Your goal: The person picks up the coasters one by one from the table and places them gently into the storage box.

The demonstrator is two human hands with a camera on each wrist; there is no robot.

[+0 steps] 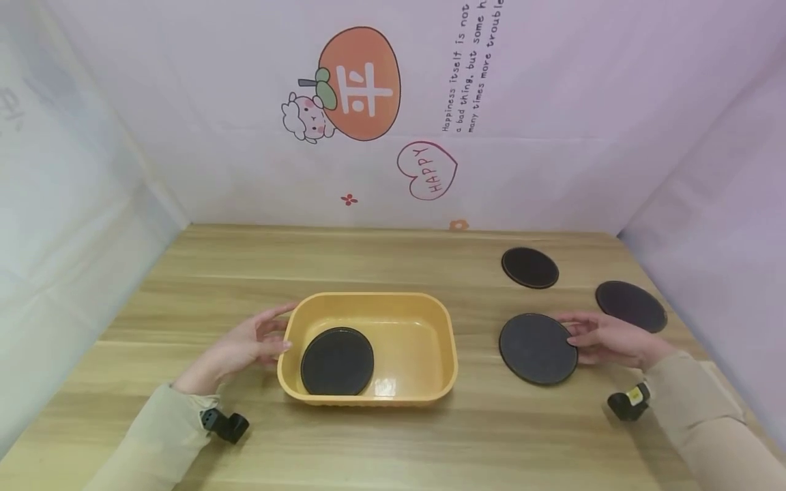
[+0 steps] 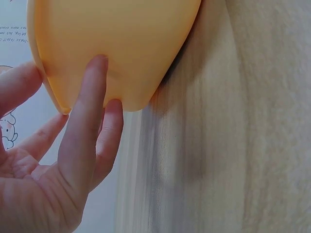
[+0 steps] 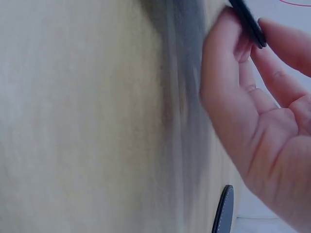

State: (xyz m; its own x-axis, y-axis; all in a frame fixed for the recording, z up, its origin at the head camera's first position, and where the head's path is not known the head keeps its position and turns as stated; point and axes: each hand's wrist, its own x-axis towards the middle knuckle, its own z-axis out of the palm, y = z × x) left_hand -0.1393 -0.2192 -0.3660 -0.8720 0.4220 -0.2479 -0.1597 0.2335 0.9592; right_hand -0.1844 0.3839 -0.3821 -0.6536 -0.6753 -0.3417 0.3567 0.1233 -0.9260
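A yellow plastic basin stands on the table with one round black coaster inside it, at its left. My left hand is at the basin's left end. In the left wrist view, its fairly straight fingers touch the outer wall and the thumb lies at the rim. Off to the right of the basin, my right hand pinches another black coaster by its right edge. The right wrist view catches that coaster edge-on between thumb and fingers, raised from the wood.
Two more black coasters lie on the table at the right: one farther back, the other near the right edge behind my right hand. The wooden table meets a printed white cloth at the back and cloth walls on both sides.
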